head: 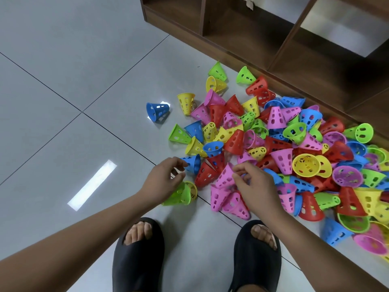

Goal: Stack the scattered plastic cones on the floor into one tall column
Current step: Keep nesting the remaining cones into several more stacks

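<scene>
Several perforated plastic cones in red, pink, yellow, green and blue lie in a loose heap (pixel 273 144) on the grey tile floor, most on their sides. My left hand (pixel 162 182) hovers with loosely curled fingers, its fingertips next to the tip of a blue cone (pixel 193 165). Under that hand lies a green cone (pixel 179 196) with a yellow one (pixel 192 189) at its mouth. My right hand (pixel 254 188) hangs over a cluster of pink cones (pixel 225 192), fingers bent, with nothing plainly held.
A dark wooden shelf unit (pixel 263 39) stands along the far side of the heap. A single blue cone (pixel 156 111) lies apart to the left. My feet in black slippers (pixel 136 256) stand just below the hands. Bare floor (pixel 63 102) stretches to the left.
</scene>
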